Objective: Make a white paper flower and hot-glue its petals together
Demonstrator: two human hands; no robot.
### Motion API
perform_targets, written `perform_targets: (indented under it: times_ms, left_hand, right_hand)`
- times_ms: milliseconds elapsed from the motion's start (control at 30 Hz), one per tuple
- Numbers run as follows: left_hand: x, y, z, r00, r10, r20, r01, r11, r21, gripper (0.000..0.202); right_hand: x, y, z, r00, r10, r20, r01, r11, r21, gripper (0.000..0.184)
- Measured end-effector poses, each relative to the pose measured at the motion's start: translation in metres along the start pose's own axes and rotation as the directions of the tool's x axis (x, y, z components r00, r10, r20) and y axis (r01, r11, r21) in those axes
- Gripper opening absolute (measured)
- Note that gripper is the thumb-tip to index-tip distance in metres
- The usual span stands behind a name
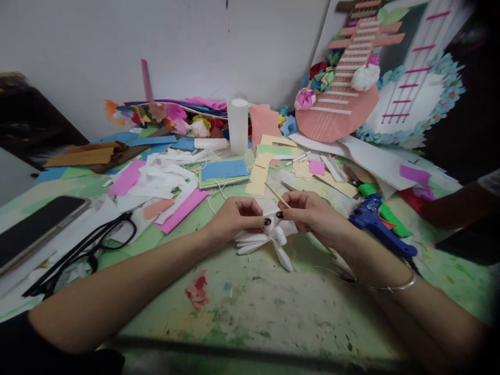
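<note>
Both hands meet over the middle of the paint-stained green table (273, 307). My left hand (234, 219) is closed, pinching a white paper flower (269, 239) with folded loop petals that hang down toward the table. My right hand (312, 213) is closed too, gripping the same flower from the right together with a thin wooden stick (275, 194) that slants up and to the left. A thin bangle (394, 286) sits on my right wrist.
A blue glue gun (375, 224) lies just right of my right hand. Black glasses (89, 245) and a phone (35, 226) lie at left. Paper scraps, coloured sheets and a white paper roll (237, 125) crowd the back. Another person's arm (457, 205) rests at far right.
</note>
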State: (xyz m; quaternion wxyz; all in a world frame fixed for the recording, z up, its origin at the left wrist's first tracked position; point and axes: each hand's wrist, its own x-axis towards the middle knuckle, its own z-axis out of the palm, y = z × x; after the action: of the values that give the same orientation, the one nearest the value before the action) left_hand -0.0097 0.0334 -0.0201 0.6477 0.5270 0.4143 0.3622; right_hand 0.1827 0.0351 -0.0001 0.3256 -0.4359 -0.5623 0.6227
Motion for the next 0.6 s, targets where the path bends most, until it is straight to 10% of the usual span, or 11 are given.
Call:
perform_targets:
  times_ms: [267, 600]
  left_hand:
    - [0.0008, -0.0008, -0.0018, 0.981, 0.185, -0.049, -0.176, 0.972, 0.155, 0.022]
    - [-0.0009, 0.0017, -0.0001, 0.997, 0.078, -0.025, -0.075, 0.993, 0.086, 0.023]
  right_hand:
    - [0.0008, 0.0064, 0.0032, 0.995, -0.098, -0.014, 0.095, 0.983, -0.157, 0.019]
    - [-0.0039, 0.0001, 0.0069, 0.983, -0.170, -0.063, 0.159, 0.975, -0.158, 0.022]
